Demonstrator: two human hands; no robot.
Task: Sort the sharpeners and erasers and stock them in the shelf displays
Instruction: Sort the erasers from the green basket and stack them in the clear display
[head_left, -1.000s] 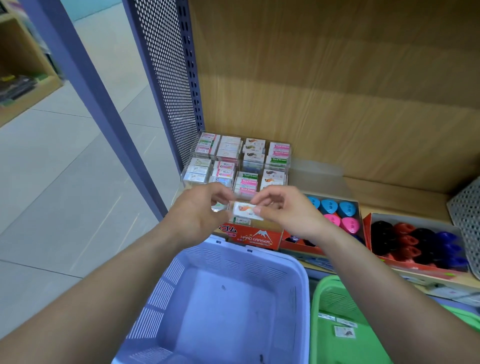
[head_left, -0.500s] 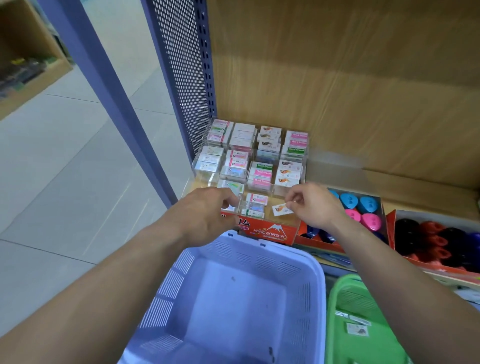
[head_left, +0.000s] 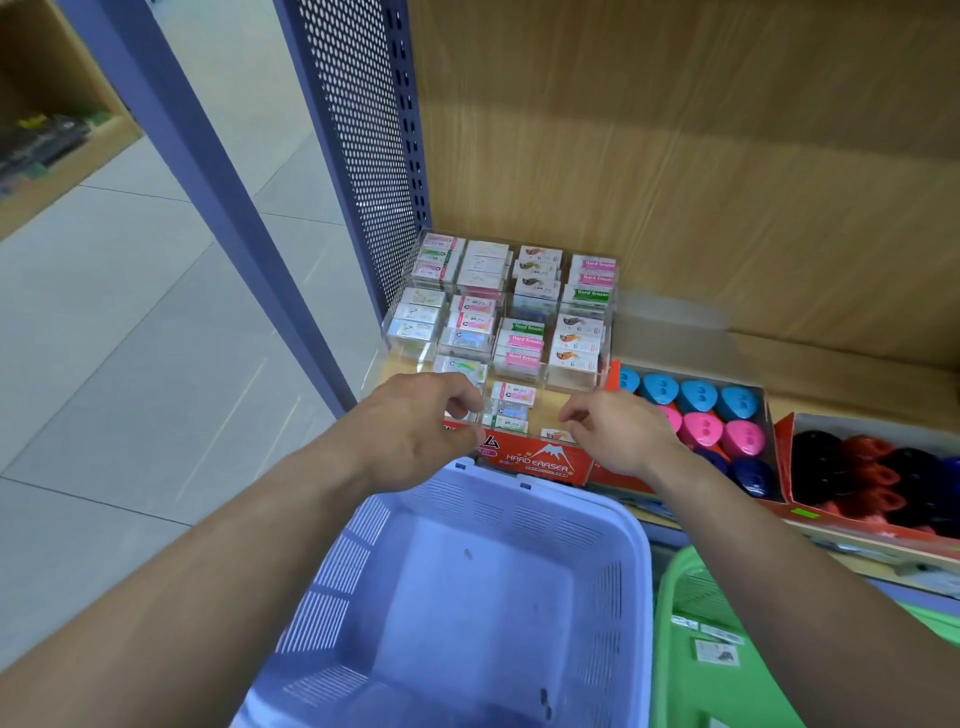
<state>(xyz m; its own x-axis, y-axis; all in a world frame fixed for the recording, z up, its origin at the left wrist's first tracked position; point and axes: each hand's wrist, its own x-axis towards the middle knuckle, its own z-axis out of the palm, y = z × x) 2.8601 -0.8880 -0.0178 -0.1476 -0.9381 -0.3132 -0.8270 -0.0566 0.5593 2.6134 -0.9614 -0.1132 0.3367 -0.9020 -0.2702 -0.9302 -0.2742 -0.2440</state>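
We note our left hand (head_left: 415, 426) with fingers curled inward at the front-left cell of the clear eraser display (head_left: 498, 322); whether they pinch anything we cannot tell. Our right hand (head_left: 618, 436) has fingertips drawn loosely together, holding nothing visible, just right of a lone eraser (head_left: 555, 434) lying in the display's front-right cell. Right of the display sit boxes of blue and pink sharpeners (head_left: 696, 410) and dark ones (head_left: 872, 467). Below the display: lilac basket (head_left: 636, 597), green basket (head_left: 675, 649).
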